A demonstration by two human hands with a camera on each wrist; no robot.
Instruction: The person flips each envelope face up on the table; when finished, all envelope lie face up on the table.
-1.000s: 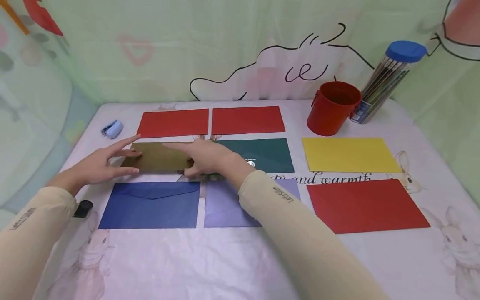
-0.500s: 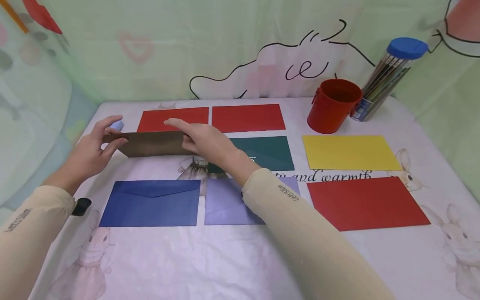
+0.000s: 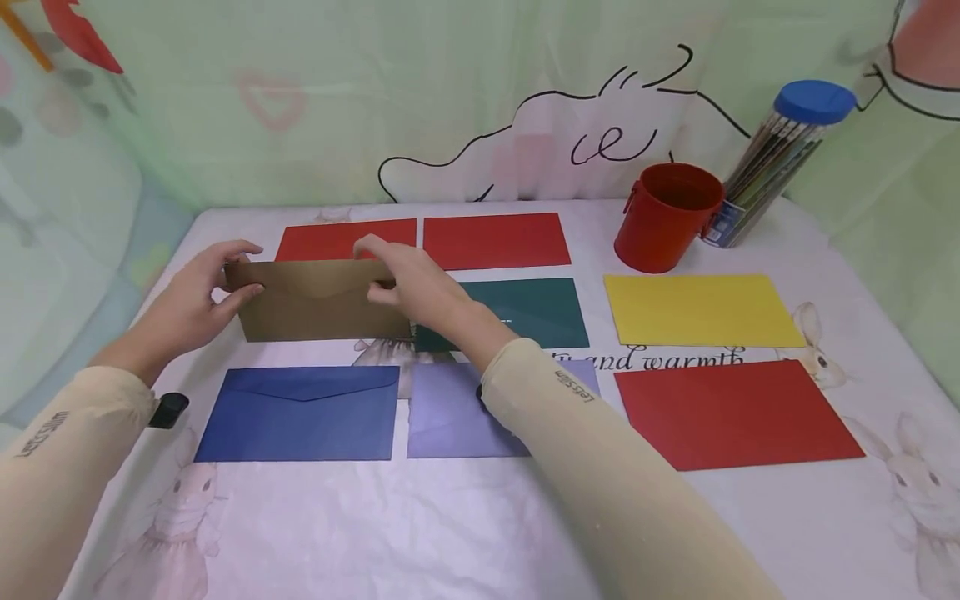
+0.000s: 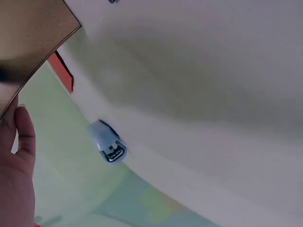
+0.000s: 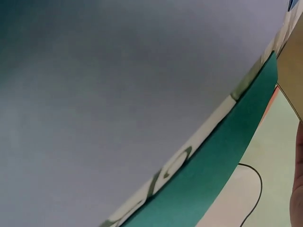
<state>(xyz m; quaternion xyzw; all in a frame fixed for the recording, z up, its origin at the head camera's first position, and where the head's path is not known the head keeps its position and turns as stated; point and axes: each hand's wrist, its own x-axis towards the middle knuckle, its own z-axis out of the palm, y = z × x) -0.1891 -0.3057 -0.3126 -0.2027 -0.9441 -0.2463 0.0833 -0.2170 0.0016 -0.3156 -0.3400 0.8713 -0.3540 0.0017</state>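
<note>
A brown-gold rectangular paper envelope point(image 3: 322, 315) stood tilted up on its long side, its broad face toward the wearer and a faint flap line across it. It was left of the dark green rectangular paper envelope point(image 3: 525, 304) and behind the blue paper envelope with a pointed flap point(image 3: 296, 417); whether its lower edge met the desk point(image 3: 322, 529) could not be told. The left hand point(image 3: 193, 293) pinched its upper left corner, thumb on the near face and fingers behind. The right hand point(image 3: 422, 287) held the right end, index finger bent over the top edge.

Good handling likely called for a light pinch at both ends, the hands level and turning together, so that the thin paper would neither bow nor crease. The right end, close to the green envelope, seemed the likelier to snag or nudge its neighbour.

Farther back lay a red rectangular paper envelope point(image 3: 322, 240), partly hidden by the brown-gold one; a small pale blue plastic object point(image 4: 106, 141) sat off to the left.
</note>
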